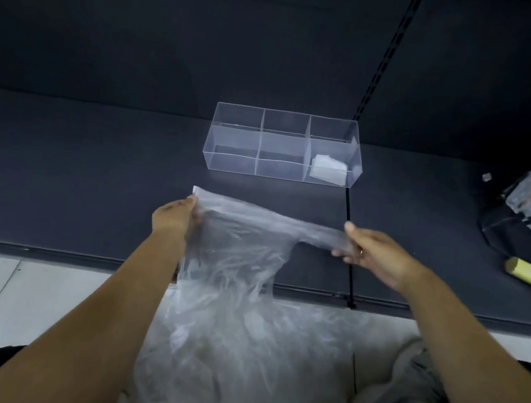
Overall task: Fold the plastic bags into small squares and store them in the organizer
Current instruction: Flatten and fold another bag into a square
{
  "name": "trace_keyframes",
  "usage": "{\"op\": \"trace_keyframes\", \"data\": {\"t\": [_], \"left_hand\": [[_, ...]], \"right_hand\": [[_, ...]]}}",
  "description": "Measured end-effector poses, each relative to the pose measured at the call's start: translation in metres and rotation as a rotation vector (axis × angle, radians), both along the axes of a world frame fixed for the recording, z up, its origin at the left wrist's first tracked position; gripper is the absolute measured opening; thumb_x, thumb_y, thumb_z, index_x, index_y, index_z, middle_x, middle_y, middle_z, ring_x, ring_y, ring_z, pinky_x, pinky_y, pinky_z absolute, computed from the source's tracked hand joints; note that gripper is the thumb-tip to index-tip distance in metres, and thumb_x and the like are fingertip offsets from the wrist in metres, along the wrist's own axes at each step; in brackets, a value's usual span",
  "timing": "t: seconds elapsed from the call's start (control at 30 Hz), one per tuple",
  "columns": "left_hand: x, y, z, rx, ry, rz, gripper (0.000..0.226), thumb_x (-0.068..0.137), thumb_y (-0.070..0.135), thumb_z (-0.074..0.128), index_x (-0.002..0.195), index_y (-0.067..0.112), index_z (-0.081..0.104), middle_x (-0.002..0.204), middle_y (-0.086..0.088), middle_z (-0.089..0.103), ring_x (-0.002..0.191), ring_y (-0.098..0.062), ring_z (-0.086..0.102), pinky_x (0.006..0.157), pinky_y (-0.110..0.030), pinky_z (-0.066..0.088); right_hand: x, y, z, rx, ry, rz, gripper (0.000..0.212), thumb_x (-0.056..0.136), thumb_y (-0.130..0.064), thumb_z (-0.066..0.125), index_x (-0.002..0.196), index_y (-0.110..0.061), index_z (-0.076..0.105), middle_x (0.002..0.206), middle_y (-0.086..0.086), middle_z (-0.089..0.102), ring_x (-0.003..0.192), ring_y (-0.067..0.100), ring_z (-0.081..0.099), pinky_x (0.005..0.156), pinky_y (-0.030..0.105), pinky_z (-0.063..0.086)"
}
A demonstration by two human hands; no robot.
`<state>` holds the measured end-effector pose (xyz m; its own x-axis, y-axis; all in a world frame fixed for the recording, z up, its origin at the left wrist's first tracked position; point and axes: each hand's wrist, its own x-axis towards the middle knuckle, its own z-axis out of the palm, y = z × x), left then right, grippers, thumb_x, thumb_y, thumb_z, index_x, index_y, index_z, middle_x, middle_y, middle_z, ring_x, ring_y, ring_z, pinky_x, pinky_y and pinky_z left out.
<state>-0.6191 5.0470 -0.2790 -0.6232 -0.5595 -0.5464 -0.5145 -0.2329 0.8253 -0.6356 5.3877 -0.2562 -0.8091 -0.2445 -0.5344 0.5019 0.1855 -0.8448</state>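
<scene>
1. The left hand [176,217] grips the upper left corner of a clear plastic bag [239,231]. Its fingers are curled into the film and the thumb lies on top. A short pale flap of the bag sticks out past the thumb, toward the organizer [283,145].
2. The right hand [370,254] pinches the bag's other end, a narrow twisted strip, between the thumb and curled fingers. A ring [361,251] shows on one finger.
3. The plastic bag is stretched between the two hands, in front of the organizer and apart from it, above the dark shelf [84,169]. Its crumpled body hangs from the left hand down over the shelf's front edge.
4. The organizer is a clear box with two rows of three compartments, standing on the shelf. Its front right compartment holds a folded bag [327,171], a small pale square.
5. Nearer the person than the organizer, below the shelf edge, lies a heap of clear bags [244,360].
6. Well to the right of the organizer sits a patterned cloth [527,198], with a yellow-green roll [530,276] just in front of it.
7. The print on the cloth is too blurred to read. A small pale tag [486,176] between the organizer and the cloth is too small to read.
</scene>
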Motion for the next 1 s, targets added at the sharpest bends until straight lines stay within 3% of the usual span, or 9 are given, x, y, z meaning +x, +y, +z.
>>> {"op": "trace_keyframes", "data": {"t": [0.17, 0.33, 0.43, 0.53, 0.6, 0.7, 0.83, 0.9, 1.0], "left_hand": [[-0.028, -0.002, -0.007, -0.072, -0.117, -0.108, 0.035, 0.093, 0.031, 0.061, 0.062, 0.016, 0.052, 0.065, -0.003, 0.052, 0.056, -0.016, 0.044, 0.056, -0.025, 0.037], [-0.028, 0.000, -0.008, -0.018, -0.130, -0.095, 0.021, 0.092, 0.034, 0.061, 0.089, 0.013, 0.059, 0.085, -0.005, 0.060, 0.078, -0.021, 0.058, 0.075, -0.035, 0.052], [-0.003, -0.001, -0.005, 0.047, -0.151, -0.143, 0.029, 0.095, 0.038, 0.056, 0.111, 0.014, 0.057, 0.099, -0.003, 0.064, 0.083, -0.016, 0.061, 0.068, -0.029, 0.050], [0.037, -0.001, -0.005, 0.059, -0.240, -0.194, 0.036, 0.097, 0.041, 0.051, 0.109, 0.008, 0.060, 0.105, -0.007, 0.064, 0.092, -0.022, 0.062, 0.083, -0.034, 0.046], [0.065, 0.002, -0.005, 0.033, -0.278, -0.162, 0.043, 0.095, 0.043, 0.053, 0.106, 0.002, 0.062, 0.100, -0.011, 0.066, 0.083, -0.023, 0.063, 0.076, -0.034, 0.047], [0.102, 0.013, -0.006, 0.047, -0.359, -0.141, 0.051, 0.088, 0.052, 0.059, 0.097, 0.002, 0.067, 0.087, -0.009, 0.071, 0.072, -0.022, 0.065, 0.065, -0.029, 0.046], [0.122, 0.031, -0.007, 0.344, -0.422, -0.233, 0.049, 0.083, 0.059, 0.061, 0.093, 0.011, 0.066, 0.087, -0.002, 0.075, 0.082, -0.018, 0.070, 0.071, -0.029, 0.051], [0.124, 0.035, -0.009, 0.418, -0.360, -0.179, 0.033, 0.086, 0.047, 0.065, 0.088, 0.014, 0.065, 0.077, 0.001, 0.074, 0.079, -0.014, 0.069, 0.066, -0.026, 0.049], [0.123, 0.032, -0.010, 0.409, -0.285, -0.020, 0.020, 0.088, 0.034, 0.067, 0.084, 0.015, 0.063, 0.074, -0.001, 0.066, 0.073, -0.014, 0.065, 0.059, -0.024, 0.045]], "right_hand": [[-0.049, 0.001, 0.001, 0.212, 0.171, -0.140, 0.009, 0.086, -0.009, 0.068, 0.082, -0.013, 0.061, 0.060, -0.003, 0.067, 0.056, 0.010, 0.056, 0.050, 0.015, 0.045], [-0.051, -0.014, -0.005, 0.488, 0.346, -0.471, 0.025, 0.088, -0.016, 0.067, 0.110, -0.010, 0.059, 0.089, 0.003, 0.063, 0.080, 0.016, 0.059, 0.072, 0.026, 0.045], [-0.011, -0.034, -0.002, 0.336, 0.289, -0.234, 0.018, 0.091, -0.030, 0.063, 0.097, -0.013, 0.065, 0.090, 0.000, 0.066, 0.078, 0.011, 0.061, 0.069, 0.024, 0.047], [0.039, -0.048, 0.006, 0.131, 0.130, 0.207, 0.037, 0.082, -0.055, 0.058, 0.108, -0.029, 0.068, 0.105, -0.015, 0.069, 0.096, -0.001, 0.063, 0.075, 0.012, 0.047], [0.062, -0.055, 0.002, 0.098, 0.077, 0.373, 0.047, 0.072, -0.060, 0.065, 0.113, -0.037, 0.064, 0.117, -0.019, 0.063, 0.106, -0.004, 0.059, 0.085, 0.012, 0.046], [0.077, -0.065, -0.009, 0.205, 0.106, 0.346, 0.036, 0.073, -0.045, 0.078, 0.106, -0.037, 0.065, 0.122, -0.015, 0.052, 0.110, 0.005, 0.056, 0.097, 0.027, 0.044], [0.087, -0.064, -0.014, 0.223, 0.200, 0.207, 0.009, 0.081, -0.029, 0.075, 0.084, -0.023, 0.071, 0.114, -0.007, 0.057, 0.101, 0.010, 0.060, 0.088, 0.019, 0.046], [0.088, -0.058, -0.012, 0.203, 0.184, 0.172, 0.012, 0.085, -0.029, 0.071, 0.080, -0.018, 0.071, 0.108, -0.006, 0.063, 0.095, 0.009, 0.062, 0.076, 0.011, 0.044], [0.081, -0.045, -0.004, 0.133, 0.079, 0.075, 0.022, 0.092, -0.032, 0.061, 0.088, -0.014, 0.071, 0.097, -0.006, 0.071, 0.089, 0.007, 0.063, 0.072, 0.014, 0.043]]}}
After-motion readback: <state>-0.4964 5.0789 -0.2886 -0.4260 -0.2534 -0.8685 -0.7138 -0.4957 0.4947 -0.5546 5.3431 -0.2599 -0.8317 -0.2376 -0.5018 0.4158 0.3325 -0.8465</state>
